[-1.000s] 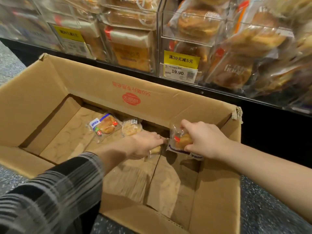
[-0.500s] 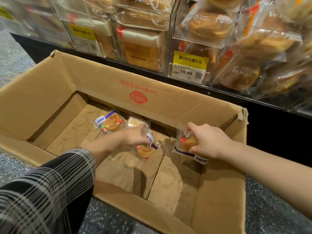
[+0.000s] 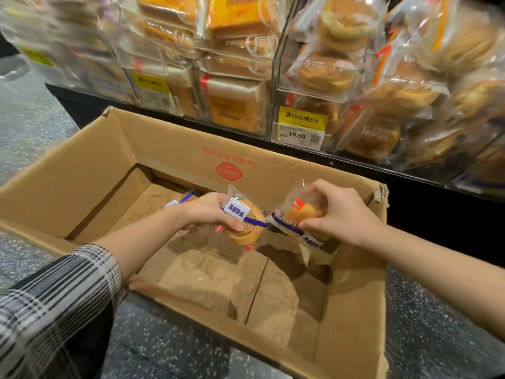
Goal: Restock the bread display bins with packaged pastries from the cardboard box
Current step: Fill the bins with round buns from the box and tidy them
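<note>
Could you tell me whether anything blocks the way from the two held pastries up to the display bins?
Nothing visible does. The left hand and right hand each hold a packaged pastry above the cardboard box, and the space up to the display bins looks open.

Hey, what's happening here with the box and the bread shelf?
A person is restocking a bread display from a cardboard box on the floor. The left hand holds one wrapped pastry, and the right hand holds another packaged pastry, both lifted above the box bottom. At least one more packet lies in the box behind the left hand. The clear display bins ahead already hold plenty of packaged bread; neither pastry has reached them yet.
</note>
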A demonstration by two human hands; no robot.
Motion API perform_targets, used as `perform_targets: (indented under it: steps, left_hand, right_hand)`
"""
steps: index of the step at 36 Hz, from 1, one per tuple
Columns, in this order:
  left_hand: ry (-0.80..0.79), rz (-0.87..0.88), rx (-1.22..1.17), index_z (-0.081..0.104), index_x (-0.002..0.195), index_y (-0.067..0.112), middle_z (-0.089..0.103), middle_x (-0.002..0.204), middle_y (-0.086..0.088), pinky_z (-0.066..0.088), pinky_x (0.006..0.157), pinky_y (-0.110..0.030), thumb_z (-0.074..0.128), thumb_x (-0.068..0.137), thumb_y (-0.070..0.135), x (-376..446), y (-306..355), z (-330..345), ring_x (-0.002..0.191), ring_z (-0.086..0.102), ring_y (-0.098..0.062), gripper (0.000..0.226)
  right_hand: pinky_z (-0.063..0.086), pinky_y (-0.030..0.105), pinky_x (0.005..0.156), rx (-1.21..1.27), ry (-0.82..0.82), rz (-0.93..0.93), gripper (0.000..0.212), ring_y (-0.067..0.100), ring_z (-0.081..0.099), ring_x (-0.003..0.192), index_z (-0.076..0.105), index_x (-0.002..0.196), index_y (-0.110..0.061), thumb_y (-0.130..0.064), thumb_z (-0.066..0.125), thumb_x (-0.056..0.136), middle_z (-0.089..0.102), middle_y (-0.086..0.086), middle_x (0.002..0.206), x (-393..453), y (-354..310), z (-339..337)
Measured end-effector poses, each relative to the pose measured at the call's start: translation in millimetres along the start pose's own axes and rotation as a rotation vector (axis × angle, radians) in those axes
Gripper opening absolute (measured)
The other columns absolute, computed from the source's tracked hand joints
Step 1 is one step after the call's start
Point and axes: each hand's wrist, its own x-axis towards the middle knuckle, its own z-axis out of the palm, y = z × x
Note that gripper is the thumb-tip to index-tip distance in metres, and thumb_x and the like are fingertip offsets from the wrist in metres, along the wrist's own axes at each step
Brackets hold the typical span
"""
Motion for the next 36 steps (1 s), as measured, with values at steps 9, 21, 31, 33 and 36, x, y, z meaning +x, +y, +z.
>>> perform_targets:
  steps: [9, 21, 31, 33, 36]
  left_hand:
    - [0.089, 0.253, -0.84, 0.057, 0.116, 0.011, 0.068, 0.106, -0.013, 0.058, 0.081, -0.04, 0.067, 0.067, 0.004, -63.8, 56.3, 4.0, 0.089, 0.07, -0.023, 0.05]
    - [-0.139, 0.288, -1.097, 0.063, 0.106, 0.013, 0.074, 0.093, -0.01, 0.059, 0.071, -0.033, 0.082, 0.057, 0.032, -95.0, 197.8, 68.1, 0.08, 0.072, -0.021, 0.055]
    - [-0.273, 0.407, -1.371, 0.058, 0.122, 0.011, 0.064, 0.122, -0.015, 0.05, 0.097, -0.041, 0.049, 0.093, 0.02, -94.9, 311.6, 132.6, 0.116, 0.059, -0.031, 0.032]
    - [-0.266, 0.417, -1.418, 0.06, 0.112, 0.008, 0.07, 0.106, -0.015, 0.052, 0.093, -0.04, 0.05, 0.094, 0.013, -91.6, 325.9, 145.4, 0.105, 0.065, -0.028, 0.021]
    - [-0.227, 0.348, -1.491, 0.059, 0.119, 0.005, 0.073, 0.099, -0.012, 0.056, 0.082, -0.036, 0.058, 0.092, 0.015, -82.5, 335.5, 160.7, 0.092, 0.07, -0.023, 0.029]
  right_hand:
    - [0.052, 0.025, 0.081, 0.453, 0.25, 0.144, 0.057, 0.007, 0.063, 0.093, 0.059, 0.106, -0.026, -0.039, 0.086, 0.058, 0.066, -0.009, 0.102, -27.7, -28.2, -72.6]
    - [0.05, 0.012, 0.075, 0.439, 0.523, 0.158, 0.038, -0.005, 0.063, 0.086, 0.053, 0.095, -0.036, -0.025, 0.082, 0.072, 0.065, -0.014, 0.095, -104.4, -18.2, -174.2]
    - [0.046, 0.005, 0.07, 0.15, 0.566, 0.21, 0.04, -0.003, 0.058, 0.089, 0.052, 0.109, -0.022, -0.011, 0.076, 0.079, 0.059, -0.013, 0.099, -146.1, 16.5, -284.1]
    - [0.042, 0.0, 0.066, 0.093, 0.578, 0.221, 0.043, -0.004, 0.056, 0.085, 0.05, 0.111, -0.022, -0.007, 0.075, 0.08, 0.056, -0.012, 0.098, -144.6, 18.7, -304.3]
    - [0.039, 0.013, 0.075, -0.069, 0.548, 0.258, 0.049, 0.009, 0.053, 0.094, 0.049, 0.12, -0.019, -0.01, 0.075, 0.08, 0.055, -0.005, 0.106, -133.9, 24.5, -328.7]
